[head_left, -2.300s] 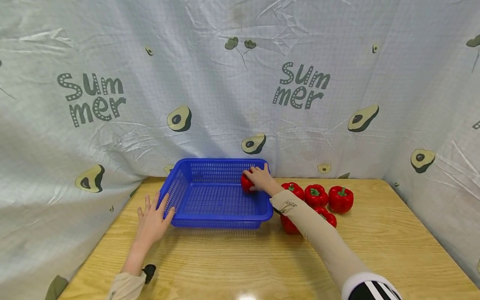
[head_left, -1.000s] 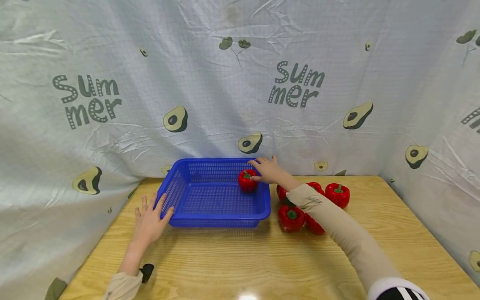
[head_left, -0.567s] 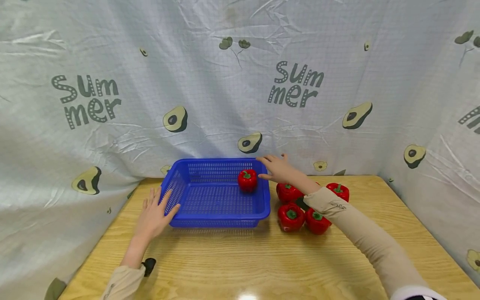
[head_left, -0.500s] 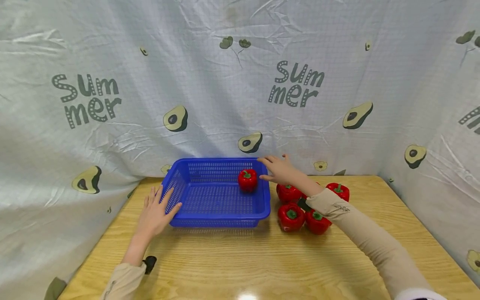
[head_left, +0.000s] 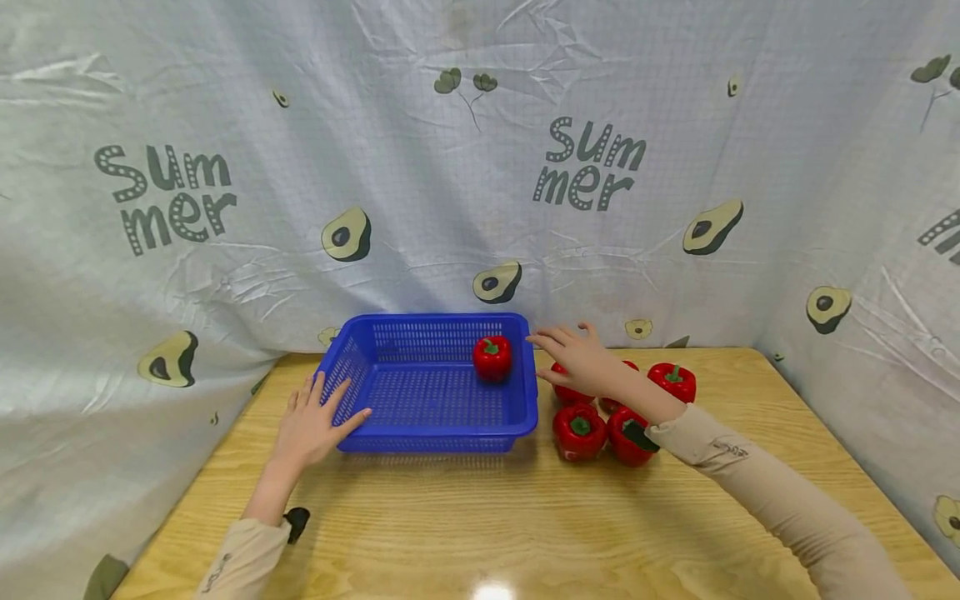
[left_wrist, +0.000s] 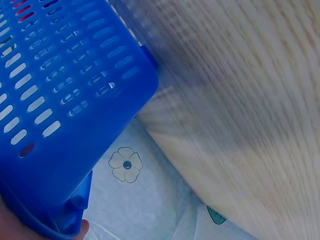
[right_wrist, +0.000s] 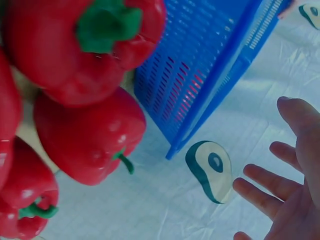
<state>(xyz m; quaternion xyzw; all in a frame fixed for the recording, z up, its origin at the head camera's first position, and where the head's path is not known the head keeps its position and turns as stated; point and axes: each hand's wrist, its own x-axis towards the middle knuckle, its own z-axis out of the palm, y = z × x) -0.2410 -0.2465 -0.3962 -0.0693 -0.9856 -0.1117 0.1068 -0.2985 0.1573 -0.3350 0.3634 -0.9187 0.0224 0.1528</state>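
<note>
A blue plastic basket (head_left: pixel 435 433) stands on the table with one red bell pepper (head_left: pixel 492 360) inside, at its right end. My left hand (head_left: pixel 306 425) rests at the basket's left rim, fingers spread. In the left wrist view only a bit of that hand (left_wrist: pixel 12 225) shows by the rim. To the right of the basket, my right hand (head_left: pixel 583 362) hovers over the other bell peppers (head_left: pixel 579 429), fingers extended and holding nothing. The right wrist view shows this hand (right_wrist: pixel 295 195) apart from the peppers (right_wrist: pixel 90 135). My right forearm and hand partly cover the back peppers.
The wooden table (head_left: pixel 450 525) ends at a pale printed cloth (head_left: pixel 420 167) behind and at the sides. One bell pepper (head_left: pixel 672 382) sits at the far right of the group. A black wrist device (head_left: pixel 297 523) is on my left wrist.
My right hand has let go of the bell pepper in the basket, then moved out over the right rim to above the other peppers. My left hand has shifted slightly along the left rim.
</note>
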